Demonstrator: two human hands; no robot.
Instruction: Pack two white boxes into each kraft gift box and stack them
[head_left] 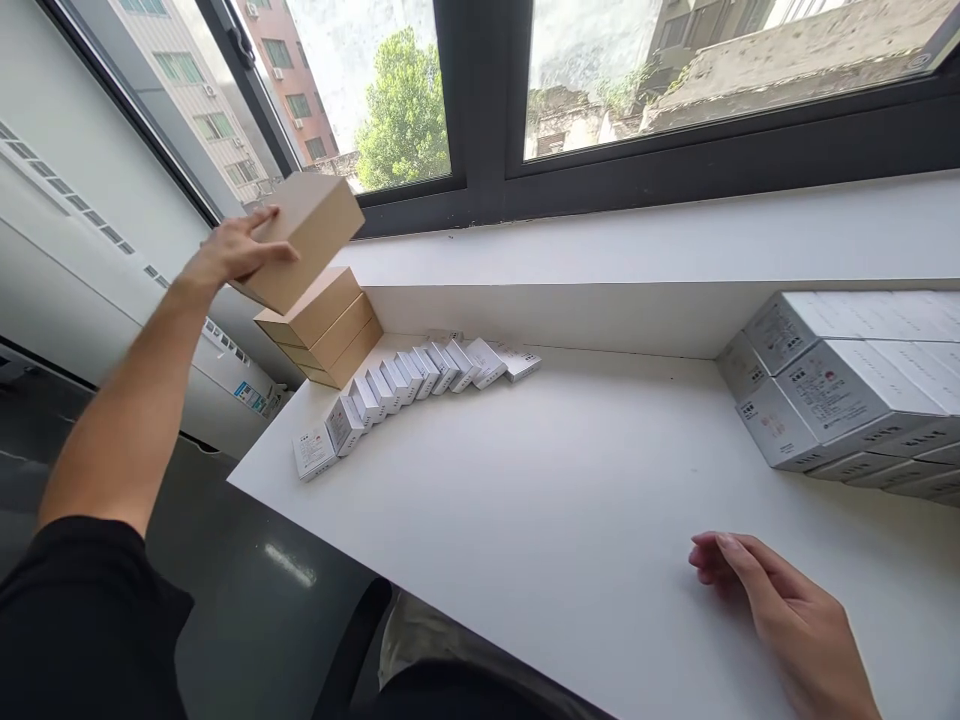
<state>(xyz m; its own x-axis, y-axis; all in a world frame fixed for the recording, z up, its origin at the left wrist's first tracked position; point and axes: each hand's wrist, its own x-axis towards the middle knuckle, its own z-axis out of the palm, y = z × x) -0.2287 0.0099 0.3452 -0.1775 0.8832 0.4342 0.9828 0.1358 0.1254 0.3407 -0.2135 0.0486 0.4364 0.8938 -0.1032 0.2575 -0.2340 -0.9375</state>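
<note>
While my left arm reaches out to the far left, my left grip (236, 250) is clamped on a plain brown cardboard box (311, 235), with the fingers wrapped over its left end. The thumb is hidden. The box is tilted with its right end higher, and it is held just above a stack of three flat brown cardboard boxes (322, 330). I cannot tell whether its low corner touches the top of the stack. The stack sits at the far left corner of the white counter (562, 520), against the step under the white window sill (675, 235).

Just beside the stack, on its near side, is a curved row of small white printed cartons (409, 380). It runs from the near left edge of the counter toward the far middle. Each carton leans on the next, and the last one lies flat at the right end.

My right grip (780, 610) is at the near right, well apart from the brown box. It rests palm down on the counter, fingers loosely together and slightly curled, pinching nothing.

At the far right is a pile of larger white printed boxes (840, 390), stacked in layers and cut off by the picture edge. It is apart from my right grip. A black sleeve (82, 620) covers my left upper arm at the near left. A dark-framed window (484, 110) stands behind the sill.
</note>
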